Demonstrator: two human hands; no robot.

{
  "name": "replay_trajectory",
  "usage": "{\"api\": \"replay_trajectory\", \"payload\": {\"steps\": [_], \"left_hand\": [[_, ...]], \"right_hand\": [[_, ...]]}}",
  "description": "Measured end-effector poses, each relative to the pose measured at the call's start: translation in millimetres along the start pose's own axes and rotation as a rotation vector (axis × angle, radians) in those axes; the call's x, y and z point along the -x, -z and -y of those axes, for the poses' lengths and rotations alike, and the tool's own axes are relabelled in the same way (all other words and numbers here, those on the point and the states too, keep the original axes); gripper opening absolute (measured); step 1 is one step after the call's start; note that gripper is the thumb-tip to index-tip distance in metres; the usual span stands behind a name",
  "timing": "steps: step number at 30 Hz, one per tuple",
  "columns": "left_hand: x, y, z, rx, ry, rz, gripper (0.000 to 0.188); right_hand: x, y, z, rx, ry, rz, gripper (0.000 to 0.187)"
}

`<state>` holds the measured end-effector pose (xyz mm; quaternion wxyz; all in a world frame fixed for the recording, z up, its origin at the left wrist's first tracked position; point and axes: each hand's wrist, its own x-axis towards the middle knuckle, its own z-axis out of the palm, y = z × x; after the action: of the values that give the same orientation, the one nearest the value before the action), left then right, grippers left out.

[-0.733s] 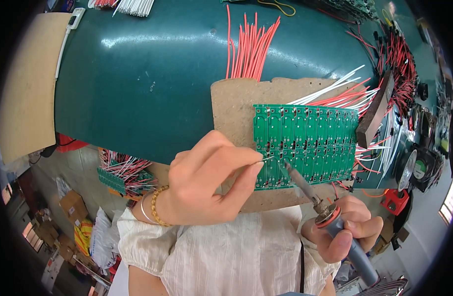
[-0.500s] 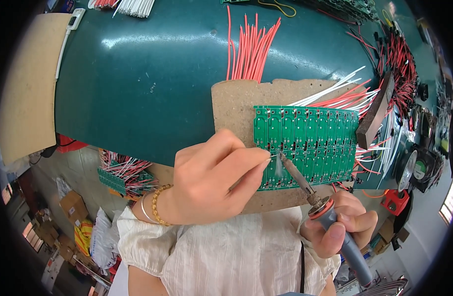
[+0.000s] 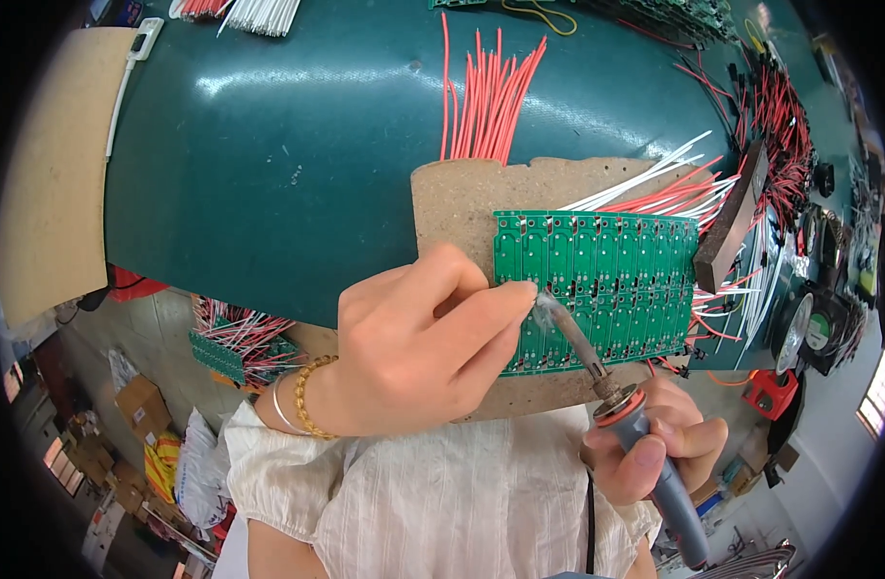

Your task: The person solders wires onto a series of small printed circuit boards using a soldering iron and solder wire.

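Observation:
My right hand (image 3: 659, 444) is wrapped around the grey handle of a soldering iron (image 3: 579, 340). The iron's tip points up and left, to the left part of a green circuit board panel (image 3: 597, 253). A wisp of smoke curls around that tip. Over the panel's left edge, my left hand (image 3: 433, 338) is closed in a pinch, its fingertips right beside the iron's tip. The thin wire in this pinch is mostly hidden now. Under the panel lies a brown fibreboard (image 3: 452, 207). Red and white wires (image 3: 645, 193) stick out from the panel's far and right edges.
A dark bar (image 3: 732, 220) lies across the panel's right end. Loose red wires (image 3: 495, 96) lie beyond the fibreboard on the green table mat (image 3: 269, 174). Bundled red and black leads (image 3: 785, 116) and a small fan (image 3: 820, 328) are at the right. Wired boards (image 3: 230, 352) sit lower left.
The iron's tip has shifted slightly up and left, and my left fingertips have moved slightly up and right to meet it. The thin wire seen at my fingertips earlier is now hidden.

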<state>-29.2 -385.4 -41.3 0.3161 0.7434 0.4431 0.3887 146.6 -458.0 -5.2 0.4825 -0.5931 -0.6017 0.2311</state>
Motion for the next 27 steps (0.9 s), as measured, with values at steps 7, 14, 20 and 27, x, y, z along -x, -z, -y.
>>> {"api": "replay_trajectory", "payload": {"steps": [7, 14, 20, 27], "left_hand": [[-3, 6, 1, -0.021, -0.029, -0.005, 0.022], [7, 15, 4, 0.146, 0.108, -0.057, 0.014], [7, 12, 5, 0.109, 0.042, -0.06, 0.015], [8, 6, 10, 0.043, -0.004, -0.076, 0.02]], "right_hand": [[5, 6, -1, 0.028, 0.167, 0.152, 0.025], [7, 13, 6, -0.003, 0.071, 0.138, 0.031], [3, -1, 3, 0.011, 0.088, 0.114, 0.029], [8, 3, -5, -0.089, 0.14, 0.233, 0.03]]}}
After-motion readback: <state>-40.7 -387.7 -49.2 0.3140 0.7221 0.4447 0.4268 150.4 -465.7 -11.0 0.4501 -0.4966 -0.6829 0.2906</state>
